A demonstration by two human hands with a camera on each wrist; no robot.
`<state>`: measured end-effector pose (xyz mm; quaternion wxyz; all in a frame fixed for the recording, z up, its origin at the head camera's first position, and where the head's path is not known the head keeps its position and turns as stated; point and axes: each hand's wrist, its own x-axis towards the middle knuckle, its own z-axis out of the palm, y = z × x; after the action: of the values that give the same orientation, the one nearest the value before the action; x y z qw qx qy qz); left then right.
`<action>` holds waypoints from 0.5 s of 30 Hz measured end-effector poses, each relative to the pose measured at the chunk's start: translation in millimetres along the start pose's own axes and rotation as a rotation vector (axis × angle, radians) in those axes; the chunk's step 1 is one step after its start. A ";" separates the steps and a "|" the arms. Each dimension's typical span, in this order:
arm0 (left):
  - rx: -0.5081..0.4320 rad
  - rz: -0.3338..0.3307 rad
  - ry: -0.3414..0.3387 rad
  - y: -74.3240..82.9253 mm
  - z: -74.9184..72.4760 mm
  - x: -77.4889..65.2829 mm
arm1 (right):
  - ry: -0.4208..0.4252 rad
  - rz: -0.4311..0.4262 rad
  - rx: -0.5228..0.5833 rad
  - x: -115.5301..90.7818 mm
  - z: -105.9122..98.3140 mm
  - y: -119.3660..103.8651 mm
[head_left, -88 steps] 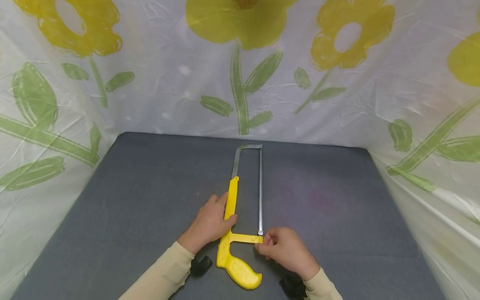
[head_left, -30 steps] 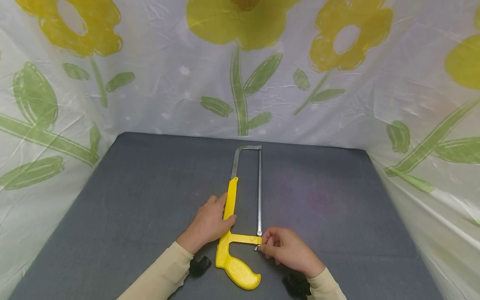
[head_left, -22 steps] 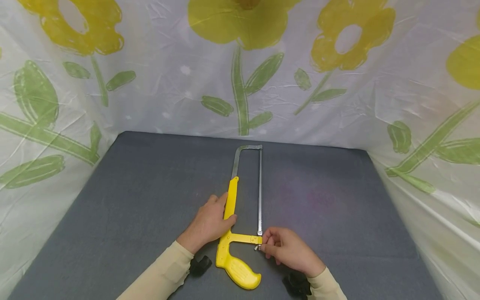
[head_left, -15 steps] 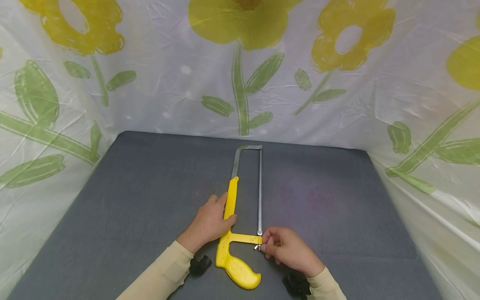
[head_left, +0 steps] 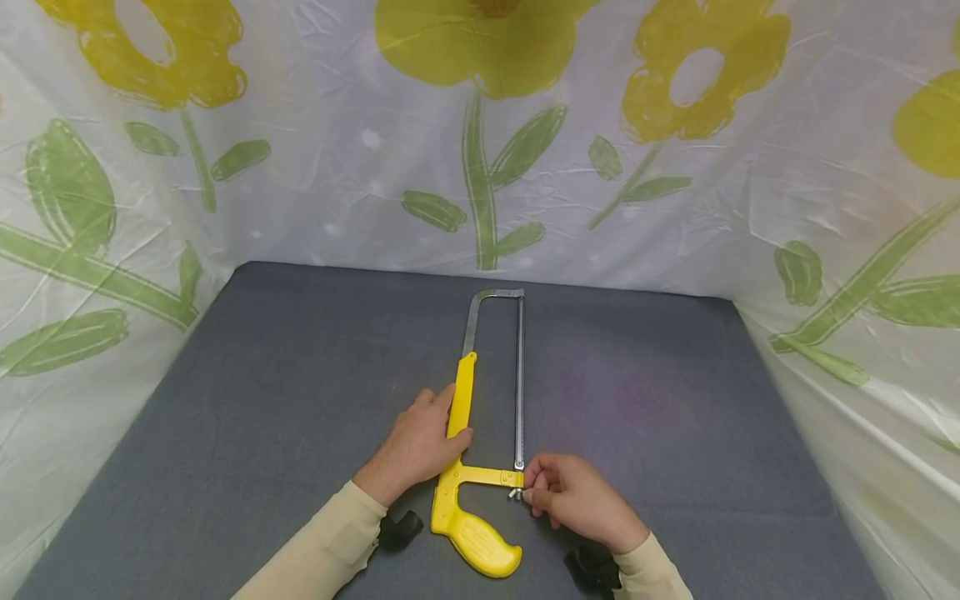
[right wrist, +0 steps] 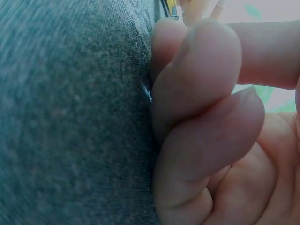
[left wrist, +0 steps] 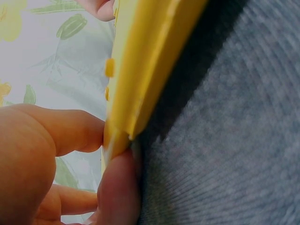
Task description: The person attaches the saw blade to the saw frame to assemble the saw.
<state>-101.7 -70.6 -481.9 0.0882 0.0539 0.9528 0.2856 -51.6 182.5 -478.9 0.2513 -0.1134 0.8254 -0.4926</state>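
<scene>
A hacksaw (head_left: 467,387) with a yellow frame and handle lies flat on the grey cloth, its metal blade (head_left: 520,383) on the right side. My left hand (head_left: 420,446) grips the yellow frame above the handle; in the left wrist view, thumb and fingers (left wrist: 77,129) lie on both sides of it. At the blade's near end, my right hand (head_left: 573,498) has curled fingers at a small metal wing nut (head_left: 515,494), thumb and forefinger tips on its right side. In the right wrist view, the curled fingers (right wrist: 201,70) hide the wing nut.
Grey cloth (head_left: 300,358) covers the table. A white curtain (head_left: 337,167) printed with yellow flowers surrounds its back and sides. Black wrist cameras sit below both hands, the left camera (head_left: 401,532) close to the saw handle.
My right hand has shifted slightly right and down from the blade's near end, uncovering part of the wing nut, whose visible wing has changed angle. My left hand and the hacksaw have stayed put.
</scene>
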 end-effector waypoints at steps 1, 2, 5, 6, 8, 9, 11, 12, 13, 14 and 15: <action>0.000 0.004 0.001 -0.1 -0.2 -0.1 | -0.001 0.000 0.002 0.1 0.0 0.3; -0.001 0.007 0.001 -0.2 -0.1 -0.2 | -0.001 0.002 0.008 0.3 0.0 0.6; -0.002 0.013 0.000 -0.6 0.1 -0.6 | -0.002 0.012 0.021 0.8 0.2 1.2; -0.003 0.017 0.001 -0.8 0.1 -0.5 | -0.002 0.017 0.027 1.0 0.2 1.1; -0.004 0.021 0.002 -0.9 0.0 -0.5 | 0.000 0.026 0.043 1.3 0.4 1.0; -0.005 0.021 0.002 -0.9 -0.2 -0.6 | 0.001 0.029 0.043 1.2 0.5 0.9; -0.006 0.021 0.003 -0.7 -0.8 -0.7 | 0.005 0.034 0.049 1.3 0.8 0.7; -0.007 0.020 0.002 -0.6 -1.0 -0.8 | 0.007 0.035 0.049 1.2 0.9 0.6; -0.009 0.018 0.001 -0.3 -1.2 -1.0 | 0.010 0.036 0.049 1.2 1.0 0.7; -0.010 0.017 0.001 -0.1 -1.3 -1.1 | 0.012 0.036 0.048 1.2 1.1 0.7; -0.010 0.016 0.000 0.0 -1.4 -1.1 | 0.013 0.036 0.047 1.1 1.2 0.7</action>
<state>-100.9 -71.5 -480.5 0.0864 0.0611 0.9509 0.2910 -51.9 181.5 -480.4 0.2572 -0.0892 0.8171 -0.5082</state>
